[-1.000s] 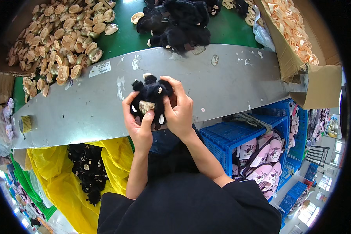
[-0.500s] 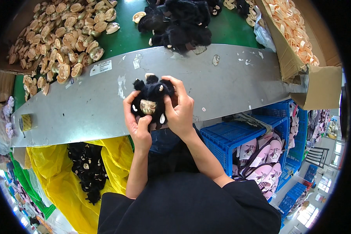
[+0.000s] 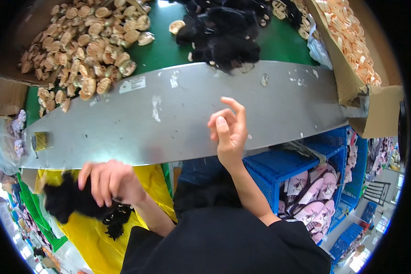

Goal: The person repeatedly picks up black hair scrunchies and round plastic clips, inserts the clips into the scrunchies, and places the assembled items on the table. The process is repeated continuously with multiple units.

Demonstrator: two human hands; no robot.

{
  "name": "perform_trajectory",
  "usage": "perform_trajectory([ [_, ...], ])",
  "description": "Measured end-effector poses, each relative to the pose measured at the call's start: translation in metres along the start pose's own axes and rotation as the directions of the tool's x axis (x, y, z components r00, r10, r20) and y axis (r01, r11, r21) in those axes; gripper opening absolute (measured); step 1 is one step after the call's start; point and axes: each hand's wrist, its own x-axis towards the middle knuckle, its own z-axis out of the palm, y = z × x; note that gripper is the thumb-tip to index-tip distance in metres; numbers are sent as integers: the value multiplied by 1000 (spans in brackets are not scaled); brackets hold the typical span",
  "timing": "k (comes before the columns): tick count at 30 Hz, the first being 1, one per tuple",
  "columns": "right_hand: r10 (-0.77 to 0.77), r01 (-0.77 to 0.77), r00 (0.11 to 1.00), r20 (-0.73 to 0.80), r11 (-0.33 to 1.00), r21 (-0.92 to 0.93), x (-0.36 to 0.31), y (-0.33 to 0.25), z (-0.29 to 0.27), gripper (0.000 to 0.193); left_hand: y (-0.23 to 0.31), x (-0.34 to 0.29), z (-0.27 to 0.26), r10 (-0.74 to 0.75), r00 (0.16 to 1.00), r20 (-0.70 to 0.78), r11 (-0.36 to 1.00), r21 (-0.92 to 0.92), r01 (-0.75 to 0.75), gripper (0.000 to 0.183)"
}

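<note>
A black plush toy (image 3: 68, 199), smeared by motion, hangs above a yellow bag (image 3: 84, 249) at the lower left. My left hand (image 3: 112, 182) has its fingers curled over the toy's right side; the toy's face does not show from here. In the bag below lie several black plush toys (image 3: 116, 228), partly hidden by my hand and the one it holds. Over the grey metal worktop (image 3: 187, 132) my right hand (image 3: 229, 132) is raised, its fingers loosely bent and apart, with nothing in it.
Many gold-and-beige molded pieces (image 3: 96, 48) are heaped at the far left. Black plush pieces (image 3: 223, 36) lie on the green surface at the back. A carton (image 3: 379, 109) of peach-coloured loops (image 3: 347, 36) stands right, above blue crates (image 3: 271, 166) with pink slippers (image 3: 306, 201).
The plush toy, held in both hands over the worktop before, has moved left and down to the yellow bag in my left hand. My right hand has let go and shifted right.
</note>
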Motion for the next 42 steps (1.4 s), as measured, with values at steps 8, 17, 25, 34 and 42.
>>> perform_trajectory([
  [8, -8, 16, 999, 42, 981, -194, 1, -2, 8, 20, 55, 42, 5, -36, 990, -136, -39, 990, 135, 42],
  [17, -37, 52, 997, 68, 967, -249, -2, 0, 19, 19, 156, 170, -80, -65, 997, -47, -998, 28, -63, 62],
  [25, -22, 40, 997, 69, 961, -273, -2, -7, 11, 19, 30, 148, -116, -226, 970, -93, -825, 547, -140, 27],
  [34, -11, -9, 978, 210, 996, 91, -3, 3, -1, 43, -52, 91, -50, -715, 696, -66, -523, 711, -470, 63],
  [42, 139, -167, 986, 94, 822, 545, 0, -14, -32, 43, -120, 61, -65, -908, 415, -45, -250, 856, -452, 88],
])
